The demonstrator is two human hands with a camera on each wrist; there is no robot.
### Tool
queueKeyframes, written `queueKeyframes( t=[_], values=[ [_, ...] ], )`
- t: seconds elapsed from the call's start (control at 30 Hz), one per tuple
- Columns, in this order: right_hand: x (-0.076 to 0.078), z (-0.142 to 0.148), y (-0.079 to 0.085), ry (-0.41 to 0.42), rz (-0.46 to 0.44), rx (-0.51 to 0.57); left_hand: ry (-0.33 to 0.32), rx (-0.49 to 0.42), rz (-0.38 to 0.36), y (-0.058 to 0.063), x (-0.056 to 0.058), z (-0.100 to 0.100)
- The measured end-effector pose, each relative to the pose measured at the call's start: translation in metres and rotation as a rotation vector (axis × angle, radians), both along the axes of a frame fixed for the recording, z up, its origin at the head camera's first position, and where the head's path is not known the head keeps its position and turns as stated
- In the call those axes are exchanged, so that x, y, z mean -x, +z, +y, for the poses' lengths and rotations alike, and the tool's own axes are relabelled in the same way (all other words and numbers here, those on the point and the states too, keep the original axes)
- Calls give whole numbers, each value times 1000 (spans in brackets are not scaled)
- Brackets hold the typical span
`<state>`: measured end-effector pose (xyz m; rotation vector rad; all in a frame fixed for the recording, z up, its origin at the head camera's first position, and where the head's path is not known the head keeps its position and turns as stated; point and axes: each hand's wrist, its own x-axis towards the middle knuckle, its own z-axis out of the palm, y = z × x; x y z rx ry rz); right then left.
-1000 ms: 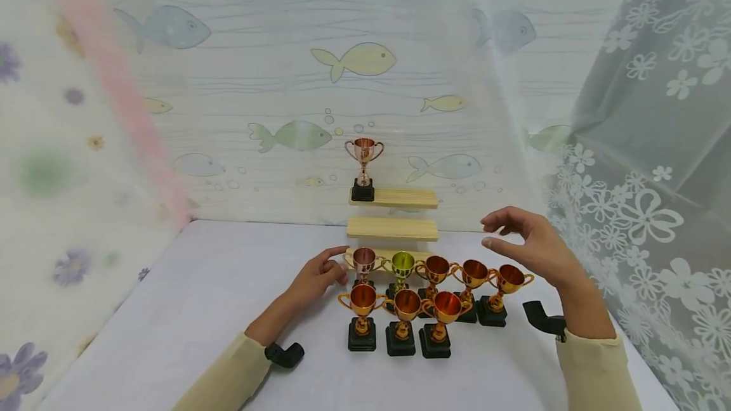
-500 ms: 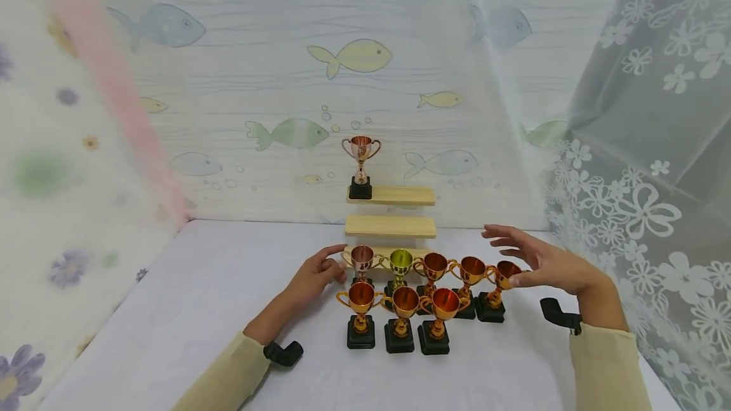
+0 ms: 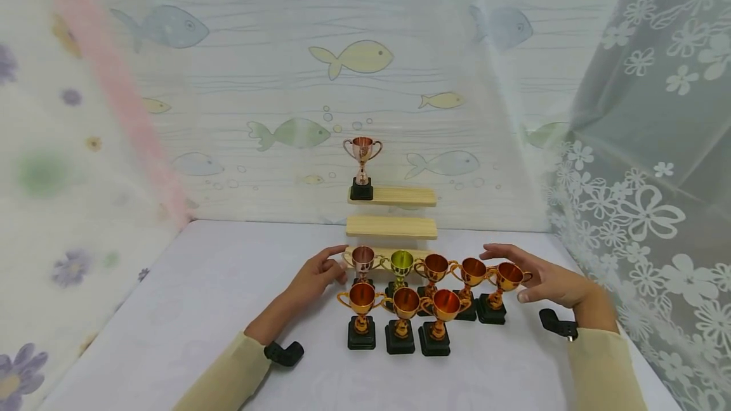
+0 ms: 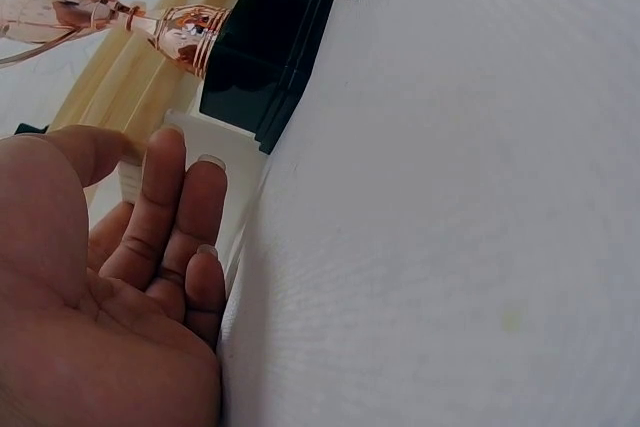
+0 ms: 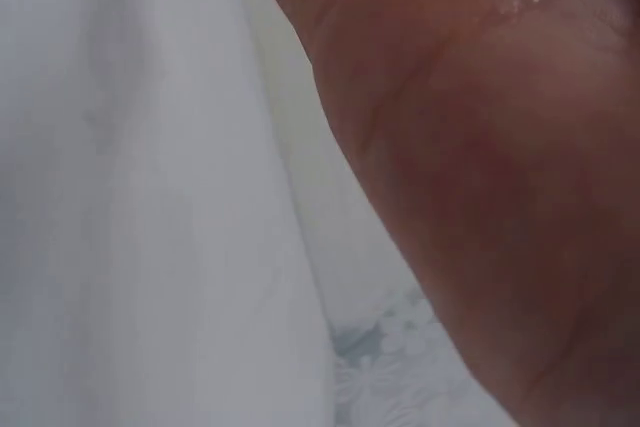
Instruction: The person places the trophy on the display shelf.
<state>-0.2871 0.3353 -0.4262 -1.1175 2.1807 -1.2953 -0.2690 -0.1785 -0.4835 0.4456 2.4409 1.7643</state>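
Note:
My right hand [image 3: 551, 278] is around the rightmost gold trophy cup [image 3: 510, 278] of the back row, fingers reaching behind it and thumb at its right, not closed on it. In the right wrist view only the palm [image 5: 480, 147] shows, and the trophy is out of sight. My left hand [image 3: 311, 279] lies at the left end of the wooden tiered rack [image 3: 391, 227], forefinger reaching its lowest board, other fingers loosely bent. Close to these fingers in the left wrist view stands a rose-gold trophy cup [image 4: 190, 35] on a black base [image 4: 265, 57].
Another rose-gold trophy [image 3: 362, 150] stands at the left of the rack's top board [image 3: 405, 196]. Several more trophies stand in two rows before the rack, including a yellow-green one [image 3: 402, 262] and a front-row gold one [image 3: 362, 300]. Fish-patterned cloth [image 3: 257, 68] hangs behind the white table [image 3: 228, 246].
My right hand has come down from above the right side to the rightmost gold trophy. The left hand stays at the rack's end, and the trophies stand where they were.

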Motion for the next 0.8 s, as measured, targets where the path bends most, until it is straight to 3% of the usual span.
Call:
queueKeyframes(
  t=[0.1,0.23,0.33,0.6,0.8],
  values=[
    [0,3,-7,16,-95,47,1,-5,-2,-1,1,-1],
    [1,7,-15,-26,-183,72,3,-12,-9,-3,2,-1],
    [1,7,-18,-30,-208,91,5,-13,-13,-3,3,0],
    [8,-6,-22,112,-189,195,8,-3,-14,-1,2,0],
    [10,-8,-29,101,-250,223,23,24,-20,2,-1,1]
  ],
)
